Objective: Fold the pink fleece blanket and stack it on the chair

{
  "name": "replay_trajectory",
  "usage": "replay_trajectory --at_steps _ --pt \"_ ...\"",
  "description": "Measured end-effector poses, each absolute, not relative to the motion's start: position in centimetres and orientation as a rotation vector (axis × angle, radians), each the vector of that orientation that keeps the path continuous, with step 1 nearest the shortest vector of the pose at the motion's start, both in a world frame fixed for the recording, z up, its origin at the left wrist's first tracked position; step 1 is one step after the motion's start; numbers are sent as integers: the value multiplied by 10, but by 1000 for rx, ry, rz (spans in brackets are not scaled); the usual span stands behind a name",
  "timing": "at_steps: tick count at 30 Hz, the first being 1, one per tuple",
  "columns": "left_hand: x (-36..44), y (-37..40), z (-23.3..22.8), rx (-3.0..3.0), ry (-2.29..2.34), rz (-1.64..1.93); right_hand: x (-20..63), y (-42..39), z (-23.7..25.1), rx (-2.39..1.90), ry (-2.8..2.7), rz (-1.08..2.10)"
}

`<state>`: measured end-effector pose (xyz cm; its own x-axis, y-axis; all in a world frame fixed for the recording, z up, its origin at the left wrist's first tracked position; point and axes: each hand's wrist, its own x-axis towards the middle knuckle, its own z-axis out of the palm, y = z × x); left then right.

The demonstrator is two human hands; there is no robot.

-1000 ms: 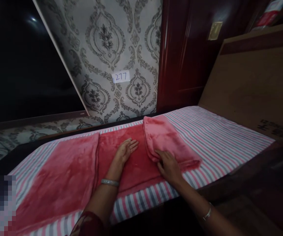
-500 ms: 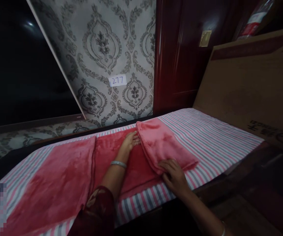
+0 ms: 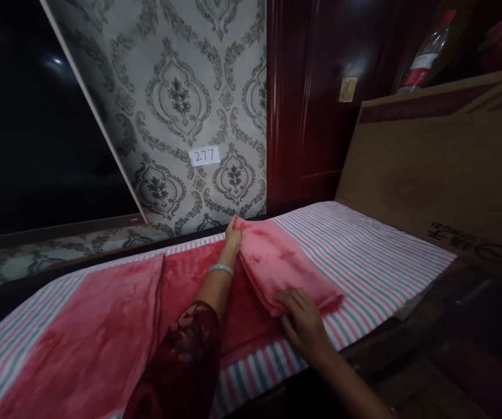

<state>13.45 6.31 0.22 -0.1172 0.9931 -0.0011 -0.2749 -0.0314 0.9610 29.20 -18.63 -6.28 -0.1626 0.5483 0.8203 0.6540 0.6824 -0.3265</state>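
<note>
A plush red-pink blanket [image 3: 89, 326] lies with both ends turned inward, leaving a darker red strip between the two folded parts. My left hand [image 3: 233, 235] is closed at the far corner of the right-hand fold [image 3: 277, 256], its fingers partly hidden. At the near corner of that same fold, my right hand [image 3: 305, 323] grips the edge, thumb below and fingers on top. The fold's edge is slightly raised between the two hands. Under the blanket spreads a striped cloth [image 3: 364, 250] in pink, grey and white.
Behind the surface is a patterned wall with a paper label [image 3: 205, 155]. A dark screen [image 3: 45, 128] stands at the left. On the right, a large cardboard box [image 3: 429, 169] leans by the cloth, with a plastic bottle [image 3: 423, 61] behind its top edge.
My left hand has moved away from me along the fold's edge to its far corner and closed there. The right hand keeps its grip at the near corner. The view has shifted slightly.
</note>
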Motion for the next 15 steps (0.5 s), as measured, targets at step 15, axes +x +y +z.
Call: replay_trajectory --at_steps 15 --pt "63 41 -25 998 1312 1339 238 -194 -73 -938 -2007 -70"
